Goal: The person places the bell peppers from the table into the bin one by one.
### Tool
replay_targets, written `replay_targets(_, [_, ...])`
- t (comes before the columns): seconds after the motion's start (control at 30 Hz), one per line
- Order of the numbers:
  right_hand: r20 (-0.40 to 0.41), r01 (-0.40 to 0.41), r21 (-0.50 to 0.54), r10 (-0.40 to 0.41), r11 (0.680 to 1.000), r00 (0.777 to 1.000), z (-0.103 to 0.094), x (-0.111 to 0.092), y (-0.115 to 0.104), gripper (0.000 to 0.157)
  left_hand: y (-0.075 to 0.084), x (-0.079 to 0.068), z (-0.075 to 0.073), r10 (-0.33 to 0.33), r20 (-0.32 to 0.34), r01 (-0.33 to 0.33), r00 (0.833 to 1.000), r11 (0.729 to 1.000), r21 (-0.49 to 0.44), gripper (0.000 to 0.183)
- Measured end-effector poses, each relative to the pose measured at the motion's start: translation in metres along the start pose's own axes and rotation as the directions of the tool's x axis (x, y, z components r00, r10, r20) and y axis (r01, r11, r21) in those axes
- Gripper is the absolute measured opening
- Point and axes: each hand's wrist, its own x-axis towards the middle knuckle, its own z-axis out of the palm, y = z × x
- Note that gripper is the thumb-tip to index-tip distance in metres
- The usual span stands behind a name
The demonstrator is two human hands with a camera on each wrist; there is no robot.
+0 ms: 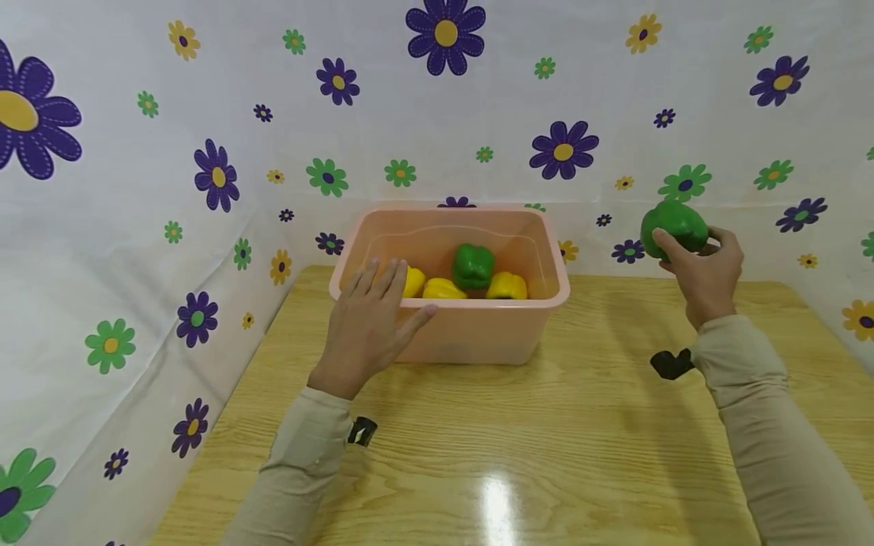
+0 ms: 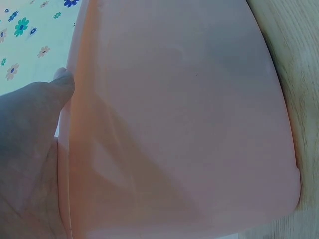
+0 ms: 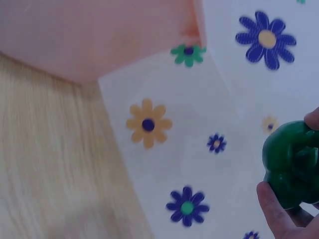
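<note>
In the head view my right hand grips a green bell pepper, raised above the table to the right of the bin. The right wrist view shows the same pepper between the thumb and fingers. My left hand lies with fingers stretched over the front left rim of a pink plastic bin; the left wrist view has its thumb against that rim. Inside the bin sit another green pepper and yellow peppers, one partly covered by the left fingers.
The bin stands on a wood-grain table near its back edge. A white flower-print sheet hangs behind and along the left side. Black wrist-worn pieces stick out beside both sleeves.
</note>
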Motion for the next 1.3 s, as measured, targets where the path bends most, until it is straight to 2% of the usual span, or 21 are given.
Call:
replay_targets(0.23, [0.065, 0.083, 0.02, -0.084, 0.996, 0.994, 0.022, -0.009, -0.022, 0.082, -0.001, 0.0, 0.002, 0.006, -0.014, -0.005, 1.0, 1.0, 0.006, 0.085])
replay_targets(0.37, [0.091, 0.115, 0.036, -0.118, 0.993, 0.989, 0.033, -0.016, -0.032, 0.08, -0.001, 0.0, 0.002, -0.001, 0.001, 0.001, 1.0, 1.0, 0.005, 0.085])
replay_targets(0.8, [0.16, 0.191, 0.087, -0.203, 0.978, 0.966, 0.056, -0.034, -0.053, 0.072, 0.0, -0.001, 0.001, -0.004, 0.006, 0.004, 1.0, 1.0, 0.012, 0.085])
replay_targets(1.03, [0.197, 0.26, 0.035, -0.261, 0.965, 0.945, 0.064, -0.043, -0.061, 0.07, -0.001, 0.0, 0.002, -0.008, 0.007, 0.008, 1.0, 1.0, 0.009, 0.087])
replay_targets(1.3, [0.227, 0.277, -0.049, -0.26, 0.959, 0.939, 0.072, -0.049, -0.065, 0.07, -0.001, 0.0, 0.003, -0.003, -0.003, 0.003, 1.0, 1.0, 0.006, 0.086])
